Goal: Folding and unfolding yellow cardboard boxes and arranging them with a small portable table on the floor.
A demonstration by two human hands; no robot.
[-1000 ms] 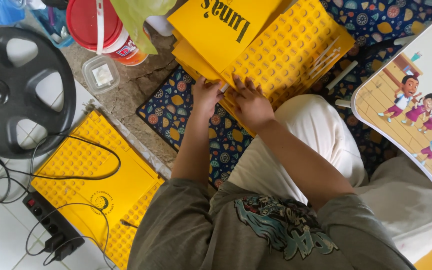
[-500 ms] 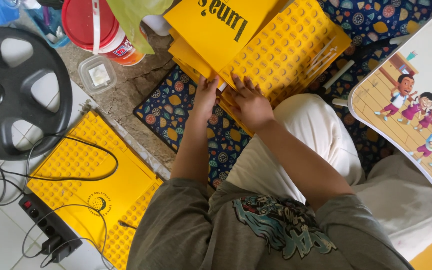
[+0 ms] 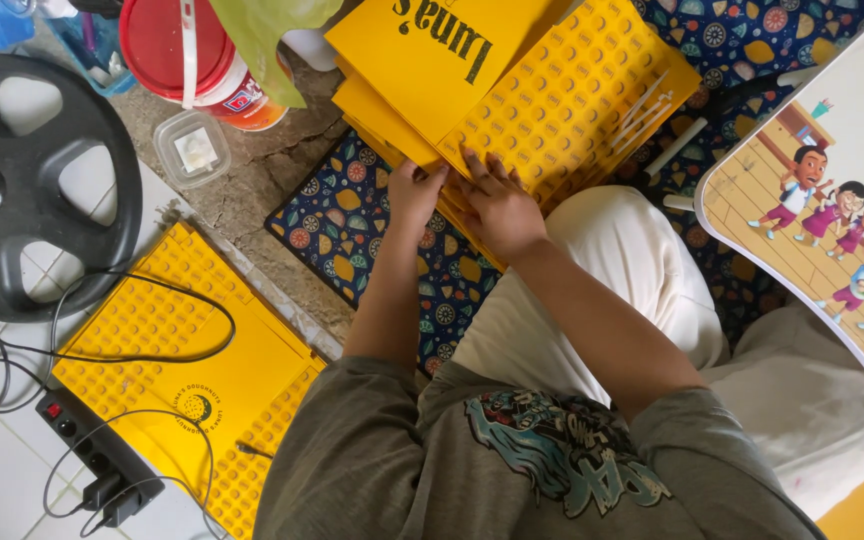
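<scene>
- We count two hands on the job, both on the stack of yellow cardboard sheets [image 3: 512, 90] that lies on the patterned mat [image 3: 372, 235] ahead of our knees.
- Left hand [image 3: 414, 192]: fingers curled over the near edge of the stack, pinching that edge. We can't tell how many sheets it grips.
- Right hand [image 3: 497, 205]: flat, fingers spread wide, pressing down on the dotted top sheet. Holds nothing.
- Stack: at least three sheets visible, fanned. One shows a plain face with dark lettering, one a dotted face; more edges poke out below. Exact count not readable.
- One more yellow sheet [image 3: 177, 360] lies flat and alone on the tiled floor, well apart from the stack, with black cables [image 3: 142, 350] across it.
- One black power strip [image 3: 97, 460] just beside that sheet.
- One black fan base [image 3: 22, 190] to the far left.
- One red-lidded tub [image 3: 187, 55] and one small clear box [image 3: 190, 148] near the stack's left side.
- One small table with a cartoon top [image 3: 822, 210] on the right.
</scene>
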